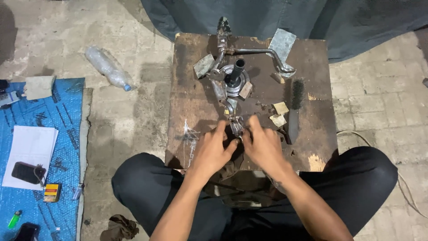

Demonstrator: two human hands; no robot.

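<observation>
Seated cross-legged, knees either side of the low wooden table (196, 89), its near edge against my lap.

My left hand (213, 151) and right hand (263, 145) meet at the near middle of the table, fingers closed together on a small metal part (236, 126). Both pinch it from opposite sides; it shows only as a bright sliver between my fingertips.

Just beyond the hands: two pale scraps (280, 114) to the right, and a wire brush (295, 109) lying lengthwise, near the right edge. Bare wood to the left of my left hand, marked with white scratches.

Mid-table: a round metal hub (232, 80) with a black tube (238, 69) standing in it, small blocks touching its rim.

Far edge: a bent metal crank bar (254, 51) running right to a hook end, and a grey block (281, 43) tilted at the back.

Off the table: clear plastic bottle (108, 68) on the concrete floor to the left; further left a blue mat (67, 116) with papers (31, 151). Dark cloth (356, 22) lies past the far edge.
</observation>
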